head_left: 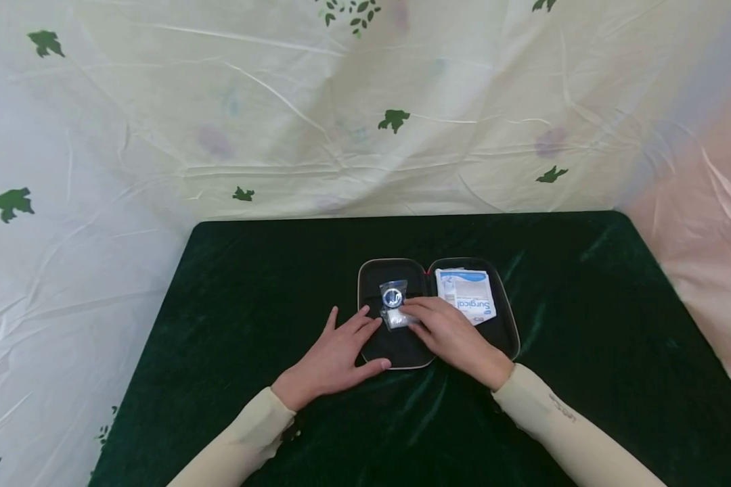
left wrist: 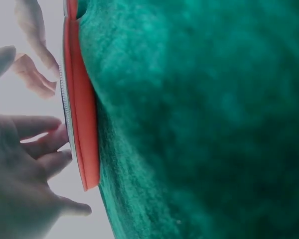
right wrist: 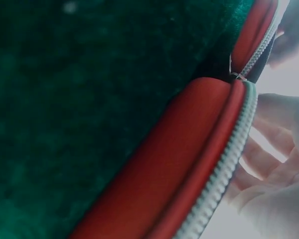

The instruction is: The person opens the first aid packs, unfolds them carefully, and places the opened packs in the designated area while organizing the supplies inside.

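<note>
A zip case [head_left: 396, 353], black inside and red outside, lies unfolded in two halves. In its left half sit a clear packet with a blue and white round item [head_left: 392, 296] and, just below, a clear packet with white contents [head_left: 396, 319]. My right hand [head_left: 453, 333] reaches over the hinge and pinches the right edge of the white-filled packet between thumb and fingers. Spread fingers of my left hand [head_left: 341, 352] rest at the case's left rim, thumb by the front edge. The left wrist view shows those fingertips against the red case wall [left wrist: 82, 109].
White and blue packets [head_left: 466, 294] printed "Surgical" lie in the case's right half. Dark green velvety cloth [head_left: 250, 291] covers the table. A pale patterned sheet [head_left: 317, 135] hangs behind the far table edge.
</note>
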A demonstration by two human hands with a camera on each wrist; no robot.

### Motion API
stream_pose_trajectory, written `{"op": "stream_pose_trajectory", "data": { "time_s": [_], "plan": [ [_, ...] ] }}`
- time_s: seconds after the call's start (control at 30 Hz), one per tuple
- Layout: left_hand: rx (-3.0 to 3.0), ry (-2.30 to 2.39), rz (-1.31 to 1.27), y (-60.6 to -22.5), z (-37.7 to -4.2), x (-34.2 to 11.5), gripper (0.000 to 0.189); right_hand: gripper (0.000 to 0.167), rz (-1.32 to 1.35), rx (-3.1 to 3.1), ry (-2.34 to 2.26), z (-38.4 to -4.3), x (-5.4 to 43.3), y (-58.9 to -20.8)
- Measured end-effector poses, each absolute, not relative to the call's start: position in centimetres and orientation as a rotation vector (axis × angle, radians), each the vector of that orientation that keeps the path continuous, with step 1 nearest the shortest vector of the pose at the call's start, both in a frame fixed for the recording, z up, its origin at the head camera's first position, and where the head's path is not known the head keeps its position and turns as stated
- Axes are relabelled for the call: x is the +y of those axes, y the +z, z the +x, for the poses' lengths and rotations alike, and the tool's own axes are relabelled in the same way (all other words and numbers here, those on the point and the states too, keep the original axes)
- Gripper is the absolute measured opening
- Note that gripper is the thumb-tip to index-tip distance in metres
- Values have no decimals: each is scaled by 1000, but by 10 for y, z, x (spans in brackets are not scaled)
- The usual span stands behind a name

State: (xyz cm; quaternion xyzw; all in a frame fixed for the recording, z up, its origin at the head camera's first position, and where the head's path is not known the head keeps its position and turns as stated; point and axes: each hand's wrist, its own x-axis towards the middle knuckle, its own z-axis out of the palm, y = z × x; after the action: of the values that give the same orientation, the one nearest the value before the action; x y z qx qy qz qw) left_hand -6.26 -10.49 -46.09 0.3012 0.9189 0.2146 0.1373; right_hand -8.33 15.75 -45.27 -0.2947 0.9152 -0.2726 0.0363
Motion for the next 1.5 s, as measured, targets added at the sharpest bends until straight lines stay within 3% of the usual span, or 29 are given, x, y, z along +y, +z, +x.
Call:
{"op": "stream_pose_trajectory", "data": {
  "time_s": [0.23, 0.4, 0.57, 0.83, 1.23, 1.5],
  "plan": [
    [2528, 878, 795, -461, -64, -111, 70, 34, -889, 2864, -816, -87, 149, -452],
    [2461, 953, 799, -461, -66, -115, 78, 34, -877, 2884, -791, -88, 142, -452],
    [2464, 926, 911, -463, -67, -115, 87, 32, -903, 2892, -788, -89, 137, -452],
    [2595, 772, 1032, -464, -67, -113, 85, 28, -932, 2909, -861, -89, 137, -456],
    [2629, 821, 1085, -463, -66, -116, 74, 26, -891, 2877, -897, -91, 134, -457],
    [2651, 764, 1062, -464, -68, -119, 83, 29, -964, 2748, -847, -90, 140, -453]
  ]
}}
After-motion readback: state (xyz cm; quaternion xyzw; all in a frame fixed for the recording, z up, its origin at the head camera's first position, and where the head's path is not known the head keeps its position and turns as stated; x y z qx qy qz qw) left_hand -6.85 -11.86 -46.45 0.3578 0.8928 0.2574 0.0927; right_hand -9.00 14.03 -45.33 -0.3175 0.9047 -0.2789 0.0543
